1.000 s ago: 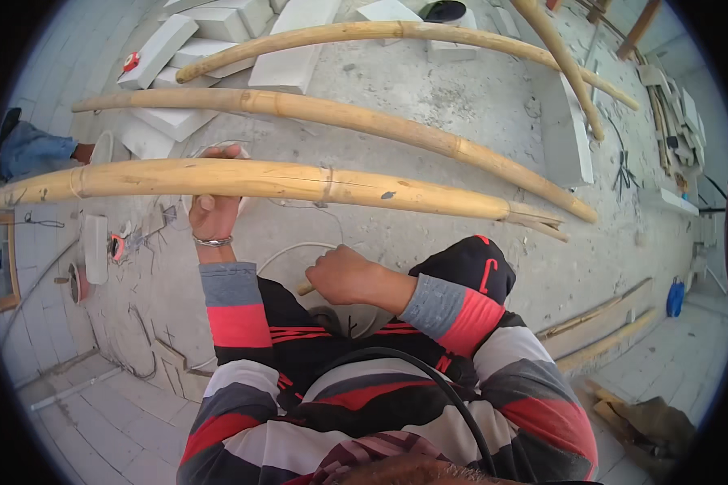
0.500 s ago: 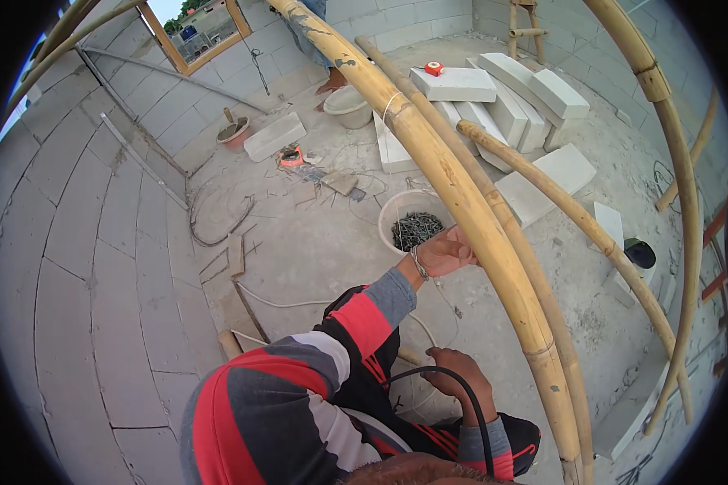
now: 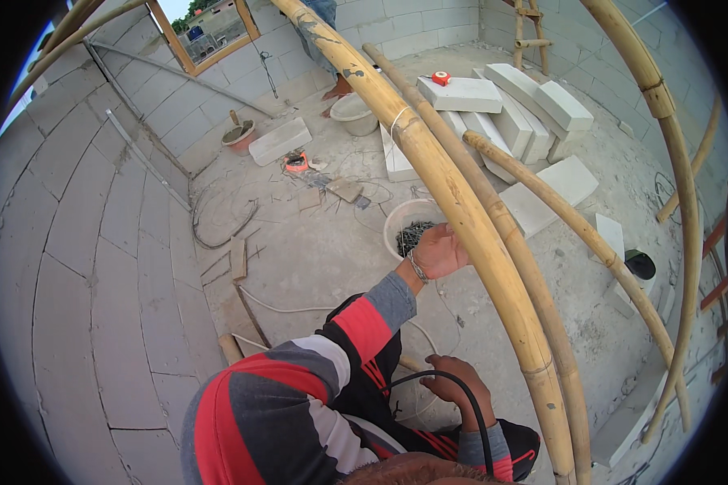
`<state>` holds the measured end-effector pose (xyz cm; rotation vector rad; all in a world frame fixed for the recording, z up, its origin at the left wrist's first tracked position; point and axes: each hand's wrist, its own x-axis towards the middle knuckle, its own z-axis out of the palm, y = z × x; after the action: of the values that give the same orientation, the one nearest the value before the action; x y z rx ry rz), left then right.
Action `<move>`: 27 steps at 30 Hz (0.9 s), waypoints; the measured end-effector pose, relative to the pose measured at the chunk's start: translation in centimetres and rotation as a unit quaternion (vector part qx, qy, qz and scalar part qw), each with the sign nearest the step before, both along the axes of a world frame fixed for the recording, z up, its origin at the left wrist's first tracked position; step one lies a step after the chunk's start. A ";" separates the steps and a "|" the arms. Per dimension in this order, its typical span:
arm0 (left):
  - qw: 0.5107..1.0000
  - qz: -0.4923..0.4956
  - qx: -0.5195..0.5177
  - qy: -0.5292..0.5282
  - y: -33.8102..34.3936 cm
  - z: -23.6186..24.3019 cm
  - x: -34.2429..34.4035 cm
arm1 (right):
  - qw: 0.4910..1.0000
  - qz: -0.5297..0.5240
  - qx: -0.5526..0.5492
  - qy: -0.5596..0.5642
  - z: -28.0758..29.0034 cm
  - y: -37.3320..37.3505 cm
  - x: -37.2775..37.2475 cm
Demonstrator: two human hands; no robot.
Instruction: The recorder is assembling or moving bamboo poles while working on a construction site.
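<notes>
My left hand (image 3: 438, 251), with a thin band at the wrist, is stretched forward and grips a thick yellow bamboo pole (image 3: 429, 166) that slants across the view; its fingers are hidden behind the pole. My right hand (image 3: 458, 385) lies low on my dark trouser leg with its fingers loosely spread. A black cable (image 3: 471, 402) arcs over it. A second, thinner bamboo pole (image 3: 534, 279) runs just right of the first. My sleeves are striped red, grey and black.
Far below on the concrete floor stand a white bucket (image 3: 403, 217) of dark metal bits, stacked grey blocks (image 3: 516, 113) with an orange tape measure (image 3: 440, 78), a basin (image 3: 354, 114) and a clay pot (image 3: 239, 138). A block wall (image 3: 81, 242) curves at left. More bamboo (image 3: 663, 121) rises at right.
The view has swung round from level poles to a steep look down at the floor. My left hand has stayed on the bamboo pole; my right hand has dropped to my leg.
</notes>
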<state>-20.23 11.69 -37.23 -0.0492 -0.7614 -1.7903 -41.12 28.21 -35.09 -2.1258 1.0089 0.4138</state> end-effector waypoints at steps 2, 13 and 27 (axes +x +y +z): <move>0.999 -0.001 0.028 0.027 0.2 0.9 -0.1 | 1.000 -0.002 -0.008 -0.007 0.0 0.2 -0.2; 0.999 0.008 -0.007 -0.051 2.0 3.2 -1.0 | 1.000 0.009 -0.028 -0.007 -0.3 0.8 -0.1; 0.998 -0.026 -0.053 0.013 1.7 3.8 -2.4 | 0.993 0.011 -0.085 -0.079 0.6 1.8 -0.7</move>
<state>-22.68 13.41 -33.42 -0.1626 -0.8428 -1.7943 -41.78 29.97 -34.45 -2.2820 0.9596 0.1722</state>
